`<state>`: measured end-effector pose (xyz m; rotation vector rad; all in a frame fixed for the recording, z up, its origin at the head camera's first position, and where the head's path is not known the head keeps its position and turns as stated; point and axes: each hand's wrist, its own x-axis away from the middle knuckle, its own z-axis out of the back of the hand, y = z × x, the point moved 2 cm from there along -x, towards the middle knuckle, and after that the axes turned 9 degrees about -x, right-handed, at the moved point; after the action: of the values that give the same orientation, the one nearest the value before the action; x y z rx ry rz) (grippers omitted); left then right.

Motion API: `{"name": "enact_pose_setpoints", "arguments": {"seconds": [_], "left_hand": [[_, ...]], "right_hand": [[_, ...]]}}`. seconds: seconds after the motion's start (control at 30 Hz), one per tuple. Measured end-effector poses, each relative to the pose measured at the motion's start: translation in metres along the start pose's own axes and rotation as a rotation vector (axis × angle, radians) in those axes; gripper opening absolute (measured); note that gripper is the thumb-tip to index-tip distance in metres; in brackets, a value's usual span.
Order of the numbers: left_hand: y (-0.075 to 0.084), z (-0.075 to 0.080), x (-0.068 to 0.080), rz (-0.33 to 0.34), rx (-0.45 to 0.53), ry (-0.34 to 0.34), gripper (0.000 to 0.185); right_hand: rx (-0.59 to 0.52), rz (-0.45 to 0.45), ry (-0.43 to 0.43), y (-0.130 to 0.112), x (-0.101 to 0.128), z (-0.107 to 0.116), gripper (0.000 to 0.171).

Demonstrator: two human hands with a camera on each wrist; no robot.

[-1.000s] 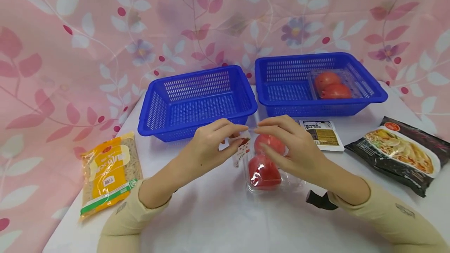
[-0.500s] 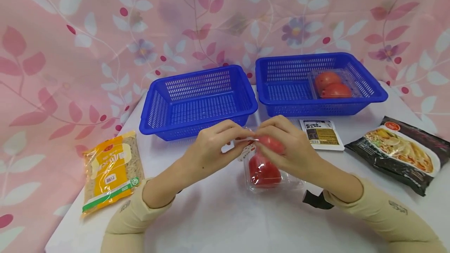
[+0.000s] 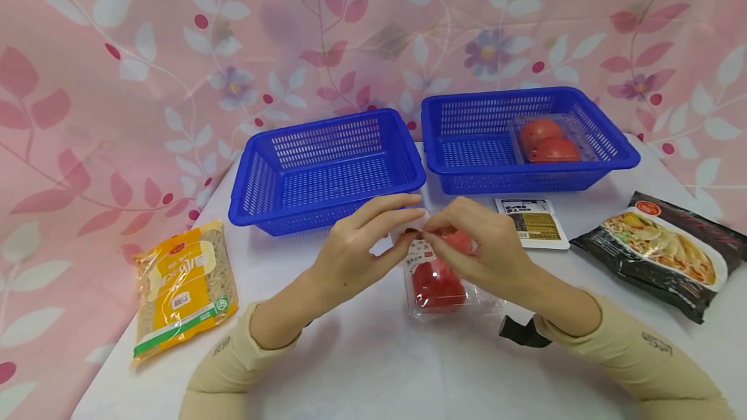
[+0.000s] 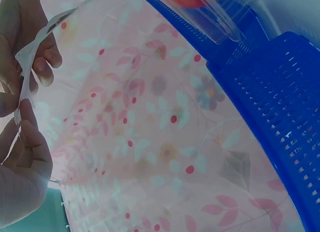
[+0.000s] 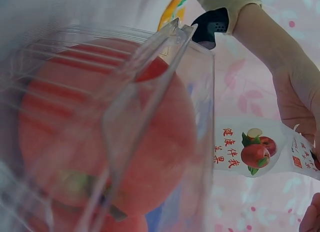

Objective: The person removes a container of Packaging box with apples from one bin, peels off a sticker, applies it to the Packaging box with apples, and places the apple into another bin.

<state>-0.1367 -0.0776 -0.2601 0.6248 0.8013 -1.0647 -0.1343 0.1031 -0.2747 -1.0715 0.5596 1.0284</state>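
A clear plastic box (image 3: pixel 438 287) with two red tomatoes lies on the white table (image 3: pixel 373 368) in front of me. A white printed label (image 3: pixel 419 253) is stuck to its top. My left hand (image 3: pixel 411 229) pinches the label's left end between thumb and forefinger. My right hand (image 3: pixel 434 238) lies over the box's far end and pinches the same label from the right. In the right wrist view the tomato (image 5: pixel 100 132) fills the frame behind the clear lid, and the label (image 5: pixel 260 154) stretches towards the left hand (image 5: pixel 295 92). The left wrist view shows the label (image 4: pixel 30 57) as a thin strip between fingers.
Two blue baskets stand at the back: the left basket (image 3: pixel 327 161) holds nothing, the right basket (image 3: pixel 467 141) holds another box of tomatoes (image 3: pixel 545 141). A yellow grain bag (image 3: pixel 183 284) lies at the left, a small packet (image 3: pixel 533 222) and a black noodle pack (image 3: pixel 665 255) at the right.
The two hands have come together over the box. The label, hanging off the box's left side before, is now held between both hands' fingertips on top.
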Motion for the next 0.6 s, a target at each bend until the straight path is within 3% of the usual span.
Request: {"name": "enact_pose_setpoints", "arguments": {"seconds": [0.23,0.37,0.6], "left_hand": [[0.0,-0.004,0.005,-0.045,0.014,-0.007,0.042],[0.0,-0.008,0.006,-0.069,0.055,-0.021,0.043],[-0.001,-0.011,0.009,0.0,0.058,-0.049,0.045]], "right_hand": [[-0.017,-0.048,0.014,0.003,0.001,0.003,0.028],[-0.035,-0.055,0.02,0.003,0.001,0.004,0.025],[-0.039,-0.07,0.025,0.001,0.001,0.006,0.026]]}}
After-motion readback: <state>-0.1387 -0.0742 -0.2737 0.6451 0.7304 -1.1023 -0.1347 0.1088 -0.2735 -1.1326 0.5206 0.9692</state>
